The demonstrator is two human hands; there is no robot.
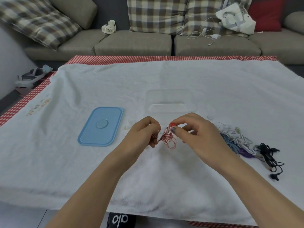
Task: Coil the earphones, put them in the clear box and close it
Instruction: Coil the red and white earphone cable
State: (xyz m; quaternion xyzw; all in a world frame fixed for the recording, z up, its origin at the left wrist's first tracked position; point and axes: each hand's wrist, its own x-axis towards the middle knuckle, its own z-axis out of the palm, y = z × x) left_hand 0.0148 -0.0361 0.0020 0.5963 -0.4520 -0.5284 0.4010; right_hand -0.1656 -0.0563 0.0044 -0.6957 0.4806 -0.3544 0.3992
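Left hand (144,132): fingers curled tight around one side of the pink earphones (167,139), gripping the bundle together with a small white piece at its near edge. Right hand (195,130): thumb and forefinger pinched closed on the upper part of the same cord; remaining fingers loosely bent, touching nothing discernible. Coiled loops hang below and between both hands, just above the white towel (164,178) covering the surface. Clear box (171,101): open, upright, directly beyond the hands. Blue lid (101,126): flat on the towel, left of the box, apart from it. Pile of other earphones (246,142): right of the right hand, untouched.
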